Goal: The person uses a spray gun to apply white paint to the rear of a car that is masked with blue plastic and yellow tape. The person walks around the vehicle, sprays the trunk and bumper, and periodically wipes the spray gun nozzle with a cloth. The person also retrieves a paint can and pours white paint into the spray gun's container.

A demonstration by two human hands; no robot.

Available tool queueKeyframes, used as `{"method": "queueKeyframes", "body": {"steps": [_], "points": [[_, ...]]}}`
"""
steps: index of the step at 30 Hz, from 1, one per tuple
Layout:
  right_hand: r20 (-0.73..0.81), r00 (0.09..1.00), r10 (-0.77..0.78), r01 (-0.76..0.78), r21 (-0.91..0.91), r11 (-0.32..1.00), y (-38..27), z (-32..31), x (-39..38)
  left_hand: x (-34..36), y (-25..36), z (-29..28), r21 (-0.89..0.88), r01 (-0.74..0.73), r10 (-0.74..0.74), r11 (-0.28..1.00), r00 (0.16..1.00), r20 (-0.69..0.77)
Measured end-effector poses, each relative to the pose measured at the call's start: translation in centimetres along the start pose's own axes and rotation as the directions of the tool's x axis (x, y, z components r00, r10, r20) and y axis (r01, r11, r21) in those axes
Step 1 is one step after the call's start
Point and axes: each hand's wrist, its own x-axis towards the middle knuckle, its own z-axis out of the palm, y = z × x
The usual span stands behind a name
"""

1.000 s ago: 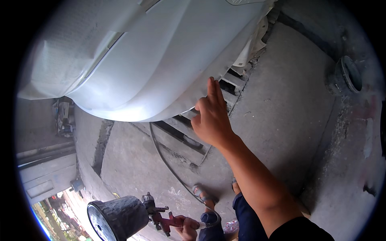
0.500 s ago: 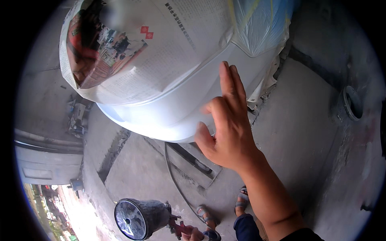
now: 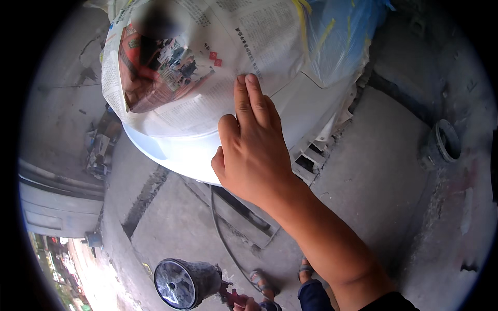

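My right hand (image 3: 254, 135) is raised over a glossy white car panel (image 3: 181, 158), with two fingers stretched out and the others bent. Nothing is held in it. Whether its fingertips touch the surface I cannot tell. Newspaper sheets (image 3: 181, 111) cover the panel's upper part, and the fingertips overlap their lower area in view. At the bottom edge my left hand (image 3: 251, 305), mostly cut off, grips a spray gun (image 3: 231, 297) with a large dark cup (image 3: 199, 280); the cup's round lid faces up to the left.
Bluish plastic film (image 3: 337, 41) with yellow tape hangs over the far right part. A hose (image 3: 223, 233) crosses the grey concrete floor, which has a dark slot (image 3: 241, 207) under the panel. A grey bucket (image 3: 441, 145) stands to the right. My sandalled feet (image 3: 262, 282) are below.
My right hand has swept left across the white panel toward the newspaper, and its two fingers now point there. The spray gun has shifted slightly right in view, still in my left hand.
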Motion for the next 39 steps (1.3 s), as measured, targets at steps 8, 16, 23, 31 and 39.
{"method": "queueKeyframes", "body": {"steps": [8,16,23,31,39], "points": [[-0.063,0.953,0.297,-0.273,0.251,0.929,5.7,0.0,-11.9,0.5,-1.0,-0.5,0.026,-0.003,0.003,1.0,1.0,0.013],[0.168,0.897,0.408,-0.441,0.345,0.828,8.6,6.5,-20.8,0.6,-1.8,-0.4,-0.04,0.024,-0.024,0.999,1.0,0.001],[0.166,0.922,0.35,-0.385,0.29,0.876,9.8,9.6,-20.1,1.0,-1.7,0.0,-0.01,0.046,-0.046,0.999,0.999,-0.008],[0.146,0.904,0.402,-0.427,0.362,0.829,9.5,10.2,-18.6,1.4,-2.4,-0.5,-0.022,0.052,-0.052,0.998,0.999,-0.016],[0.13,0.915,0.381,-0.402,0.342,0.849,9.5,10.6,-18.5,1.5,-1.8,-0.1,-0.03,0.055,-0.055,0.998,0.998,-0.003]]}}
